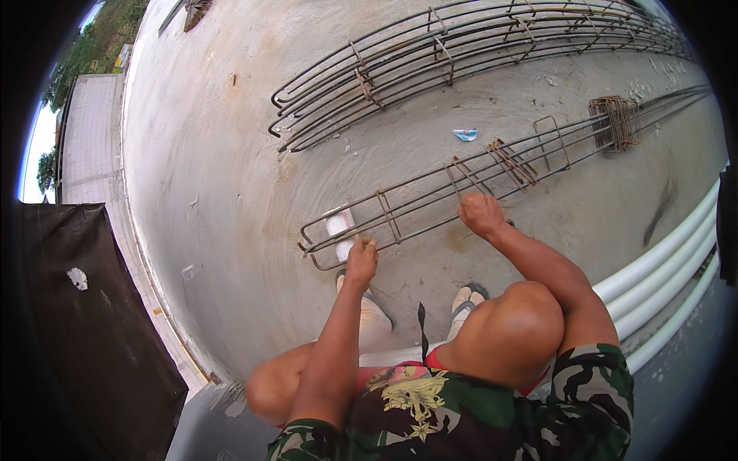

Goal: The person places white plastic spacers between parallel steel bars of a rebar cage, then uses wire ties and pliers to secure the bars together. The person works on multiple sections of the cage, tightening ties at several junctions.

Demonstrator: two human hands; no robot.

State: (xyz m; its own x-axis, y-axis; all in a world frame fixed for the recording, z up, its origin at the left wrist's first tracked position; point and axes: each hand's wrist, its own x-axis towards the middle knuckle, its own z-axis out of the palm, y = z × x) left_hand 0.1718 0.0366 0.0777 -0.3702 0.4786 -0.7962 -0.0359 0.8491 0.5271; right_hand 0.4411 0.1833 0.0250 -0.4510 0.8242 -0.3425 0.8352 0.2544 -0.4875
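A long, narrow rebar cage (430, 182) lies across the concrete in front of my feet, its hooked bar ends at the left. My left hand (361, 263) is closed at the near bar, close to that hooked end. Farther right along the same bar, my right hand (482, 214) makes a fist; a small dark bit shows at its lower edge, and what the fingers hold is hidden. Under the hooked end sits a white cylinder-like block (340, 227). Square stirrups ring the bars, some bunched in a rusty cluster (513, 164) beyond my right hand.
A thick bundle of stirrups (613, 123) sits on the cage's far right. More rebar cages (407, 69) lie behind it. White pipes (661, 265) run along the right. A blue-and-white wrapper (465, 134) lies on the floor. At the left, a dark sheet (84, 323) hangs beside the slab edge.
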